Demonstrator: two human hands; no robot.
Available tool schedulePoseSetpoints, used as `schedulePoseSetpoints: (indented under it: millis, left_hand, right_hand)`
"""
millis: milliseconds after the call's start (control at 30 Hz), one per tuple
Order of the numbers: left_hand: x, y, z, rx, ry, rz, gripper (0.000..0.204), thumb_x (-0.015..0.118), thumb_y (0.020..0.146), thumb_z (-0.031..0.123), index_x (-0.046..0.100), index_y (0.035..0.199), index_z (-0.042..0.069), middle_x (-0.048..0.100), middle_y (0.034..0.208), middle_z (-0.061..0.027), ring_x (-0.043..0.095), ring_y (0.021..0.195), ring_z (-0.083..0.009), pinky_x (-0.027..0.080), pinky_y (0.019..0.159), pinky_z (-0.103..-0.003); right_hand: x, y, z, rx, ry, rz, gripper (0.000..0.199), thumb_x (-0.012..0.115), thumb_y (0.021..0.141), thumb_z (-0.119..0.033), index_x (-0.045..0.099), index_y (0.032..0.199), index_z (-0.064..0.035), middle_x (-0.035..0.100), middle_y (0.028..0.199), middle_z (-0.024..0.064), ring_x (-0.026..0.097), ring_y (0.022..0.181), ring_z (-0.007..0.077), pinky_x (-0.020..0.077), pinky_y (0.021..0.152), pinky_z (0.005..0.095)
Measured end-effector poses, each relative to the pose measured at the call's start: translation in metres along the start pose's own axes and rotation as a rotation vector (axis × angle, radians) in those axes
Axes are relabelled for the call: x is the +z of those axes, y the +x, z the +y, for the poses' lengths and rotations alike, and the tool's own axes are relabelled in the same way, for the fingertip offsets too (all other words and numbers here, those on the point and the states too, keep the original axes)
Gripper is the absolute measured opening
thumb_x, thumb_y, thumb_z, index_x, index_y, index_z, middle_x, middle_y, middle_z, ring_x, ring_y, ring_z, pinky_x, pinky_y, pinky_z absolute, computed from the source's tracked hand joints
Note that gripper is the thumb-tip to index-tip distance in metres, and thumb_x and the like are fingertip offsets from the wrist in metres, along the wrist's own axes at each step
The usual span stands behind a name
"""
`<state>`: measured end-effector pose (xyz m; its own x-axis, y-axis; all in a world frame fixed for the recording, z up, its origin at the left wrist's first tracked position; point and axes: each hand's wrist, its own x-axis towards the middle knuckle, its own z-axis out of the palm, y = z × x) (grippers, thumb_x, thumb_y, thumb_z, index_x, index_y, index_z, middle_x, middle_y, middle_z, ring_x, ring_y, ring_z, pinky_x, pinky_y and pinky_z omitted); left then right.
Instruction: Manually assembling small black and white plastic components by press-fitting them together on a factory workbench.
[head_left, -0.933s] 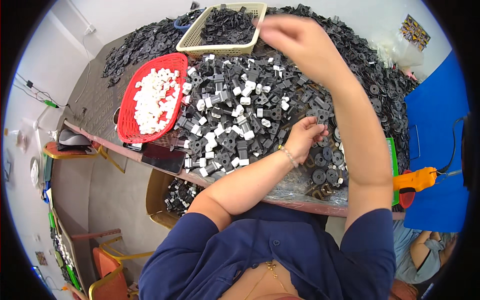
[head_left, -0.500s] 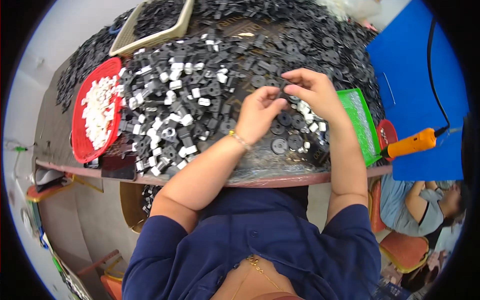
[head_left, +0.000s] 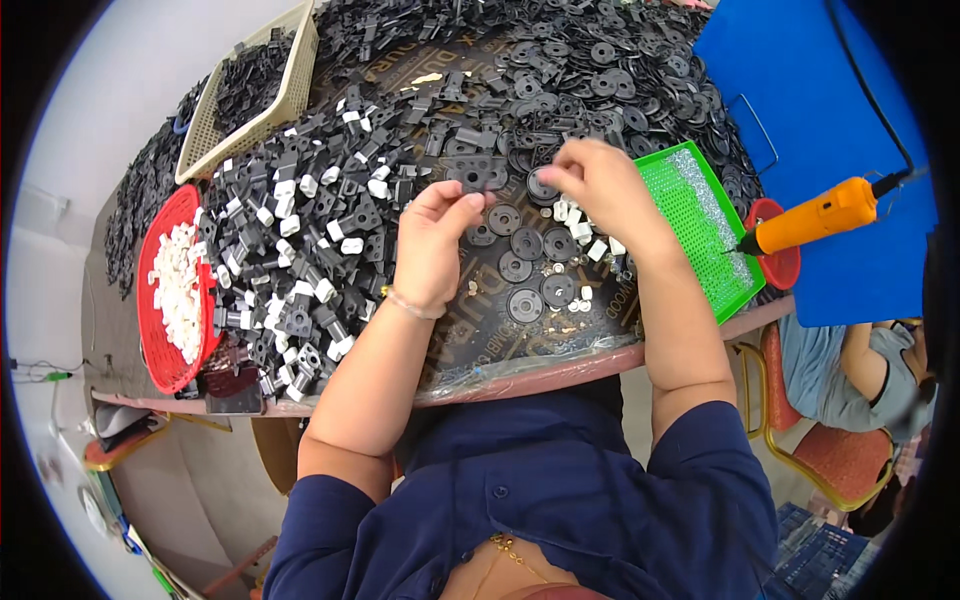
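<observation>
Evidently, assembly is running at an early-to-middle stage: a handful of black round discs [head_left: 527,270] are lying finished-looking in a cleared patch near the table's front edge [head_left: 560,372], while large heaps of black bracket parts with white inserts [head_left: 300,260] toward the left edge and loose discs toward the far edge are still waiting. The left hand [head_left: 432,245] is closing its fingertips on a black square plate [head_left: 478,176], and the right hand [head_left: 600,190] is pinching a black disc [head_left: 541,186] just beside it, both hovering above the cleared patch.
</observation>
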<state>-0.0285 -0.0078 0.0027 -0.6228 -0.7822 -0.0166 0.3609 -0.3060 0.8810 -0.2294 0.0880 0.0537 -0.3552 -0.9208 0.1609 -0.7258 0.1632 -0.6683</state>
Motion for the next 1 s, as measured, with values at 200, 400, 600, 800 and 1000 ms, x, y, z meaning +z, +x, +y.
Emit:
schedulePoseSetpoints:
  millis: [200, 400, 600, 800, 1000]
  left_hand:
    - [-0.008, 0.009, -0.003, -0.028, -0.277, -0.036, 0.024, 0.064, 0.09, -0.001, 0.059, 0.111, 0.01, 0.069, 0.102, -0.0072, 0.066, 0.097, -0.0209, 0.051, 0.081, -0.03]
    - [0.01, 0.001, 0.01, -0.152, -0.29, 0.036, 0.053, 0.067, 0.087, -0.004, 0.04, 0.131, 0.009, 0.067, 0.103, -0.0081, 0.066, 0.09, -0.0209, 0.052, 0.079, -0.03]
    - [0.0, 0.004, -0.001, -0.031, -0.176, 0.044, 0.051, 0.071, 0.086, -0.003, 0.042, 0.126, 0.008, 0.066, 0.104, -0.0074, 0.064, 0.09, -0.0148, 0.051, 0.076, -0.029]
    - [0.009, -0.004, -0.004, 0.196, 0.014, 0.051, 0.049, 0.07, 0.085, -0.007, 0.041, 0.123, 0.005, 0.064, 0.107, -0.0094, 0.064, 0.095, -0.0156, 0.053, 0.085, -0.031]
    - [0.008, -0.004, 0.012, 0.03, -0.124, -0.053, 0.058, 0.07, 0.087, -0.002, 0.038, 0.134, 0.008, 0.065, 0.104, -0.0089, 0.065, 0.096, -0.0182, 0.054, 0.085, -0.033]
  right_hand:
    - [0.01, -0.001, 0.021, -0.052, -0.315, -0.166, 0.023, 0.079, 0.076, -0.016, 0.063, 0.081, -0.0003, 0.067, 0.082, 0.0148, 0.066, 0.08, 0.0332, 0.0519, 0.074, 0.041]
    - [0.033, 0.0, 0.004, 0.041, 0.499, -0.094, 0.016, 0.073, 0.084, -0.007, 0.064, 0.096, -0.0009, 0.066, 0.084, 0.0054, 0.064, 0.077, 0.0122, 0.0521, 0.068, 0.0269]
    - [0.051, -0.008, -0.012, 0.141, 1.04, -0.148, 0.016, 0.07, 0.089, -0.004, 0.063, 0.101, 0.0018, 0.066, 0.088, 0.0054, 0.064, 0.078, 0.0107, 0.0531, 0.071, 0.0249]
    - [0.055, -0.012, -0.009, 0.115, 1.069, -0.153, 0.014, 0.07, 0.09, -0.005, 0.063, 0.099, 0.0017, 0.067, 0.084, 0.0053, 0.064, 0.077, 0.0112, 0.0527, 0.072, 0.025]
    - [0.058, -0.013, -0.012, -0.044, 1.061, -0.137, 0.046, 0.076, 0.085, -0.011, 0.056, 0.125, 0.0012, 0.065, 0.114, 0.0091, 0.063, 0.1, 0.0153, 0.0512, 0.09, 0.0299]
